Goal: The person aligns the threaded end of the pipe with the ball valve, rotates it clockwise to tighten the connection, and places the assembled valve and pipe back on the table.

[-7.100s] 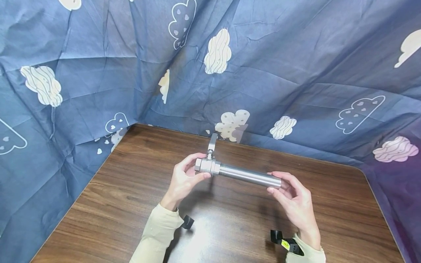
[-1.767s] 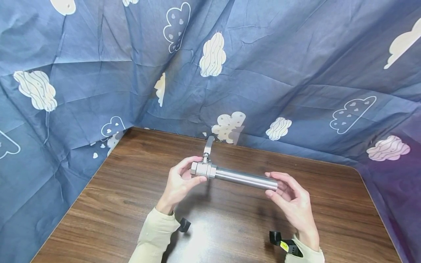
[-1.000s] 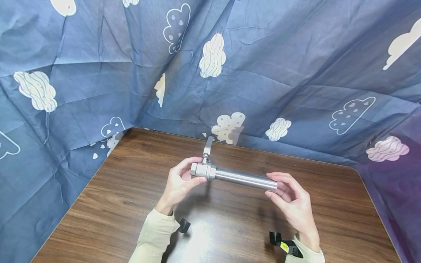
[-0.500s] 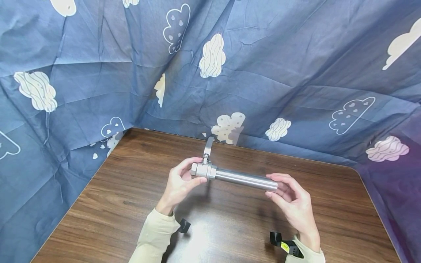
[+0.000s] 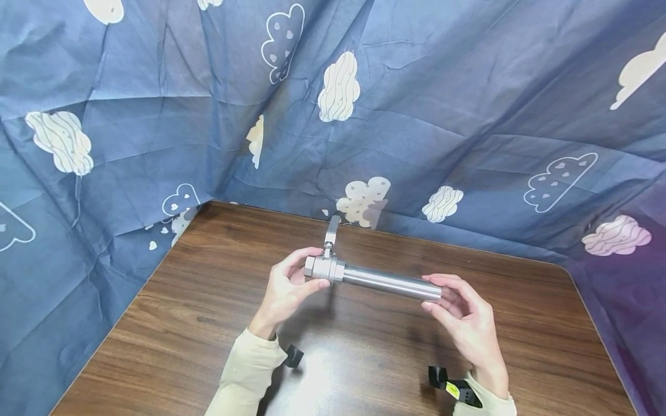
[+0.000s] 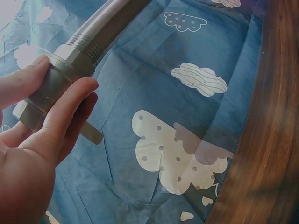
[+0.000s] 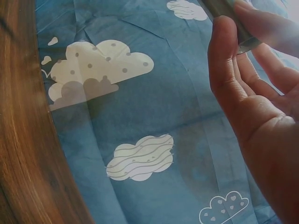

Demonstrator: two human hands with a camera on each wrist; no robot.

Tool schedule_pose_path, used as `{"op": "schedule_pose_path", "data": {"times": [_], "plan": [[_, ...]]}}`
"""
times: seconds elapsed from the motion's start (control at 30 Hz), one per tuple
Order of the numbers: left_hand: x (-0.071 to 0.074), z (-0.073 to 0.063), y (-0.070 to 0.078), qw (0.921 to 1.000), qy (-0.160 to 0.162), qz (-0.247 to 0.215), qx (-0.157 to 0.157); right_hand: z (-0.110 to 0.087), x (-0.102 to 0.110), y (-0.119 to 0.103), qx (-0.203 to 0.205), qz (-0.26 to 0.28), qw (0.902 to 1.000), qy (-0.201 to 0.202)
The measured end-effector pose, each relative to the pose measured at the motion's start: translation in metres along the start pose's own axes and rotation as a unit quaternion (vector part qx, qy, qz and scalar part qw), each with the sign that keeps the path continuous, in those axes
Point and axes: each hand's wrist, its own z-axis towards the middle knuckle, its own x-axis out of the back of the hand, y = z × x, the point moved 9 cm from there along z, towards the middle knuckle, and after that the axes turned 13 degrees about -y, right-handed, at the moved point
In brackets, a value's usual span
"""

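Note:
A silver ball valve (image 5: 324,268) with a lever handle (image 5: 332,232) is joined to a shiny metal pipe (image 5: 390,282), both held up over the table. My left hand (image 5: 285,292) grips the valve body, thumb on the near side and fingers on the far side. Threads on the pipe (image 6: 114,21) show beside the valve's hex end in the left wrist view. At the pipe's other end, my right hand (image 5: 470,320) pinches it between thumb and fingers. The pipe's end (image 7: 247,44) shows between those fingers in the right wrist view.
The brown wood-grain table (image 5: 182,323) spreads beneath both hands. A blue cloth (image 5: 426,86) with cloud prints hangs along its back and sides. A black wrist device (image 5: 455,388) sits at the right wrist, and another black piece (image 5: 293,356) at the left.
Both hands keep their hold on the valve and pipe. Over the last second the right fingers have shifted slightly on the pipe's end; the whole view has moved a little.

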Motion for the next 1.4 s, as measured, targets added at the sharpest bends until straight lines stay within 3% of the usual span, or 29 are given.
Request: {"op": "schedule_pose_path", "data": {"times": [0.43,0.93,1.4], "plan": [[0.000,0.000,0.000,1.0000,0.000,0.003,-0.001,0.000,0.000,0.001,-0.007,0.005,1.0000,-0.001],[0.000,0.000,0.000,1.0000,0.004,0.003,0.004,-0.003,-0.002,0.007,-0.061,-0.013,0.9980,-0.008],[-0.002,0.000,0.001,0.9999,-0.001,-0.011,0.004,-0.005,0.005,0.012,-0.122,-0.116,0.9857,0.012]]}}
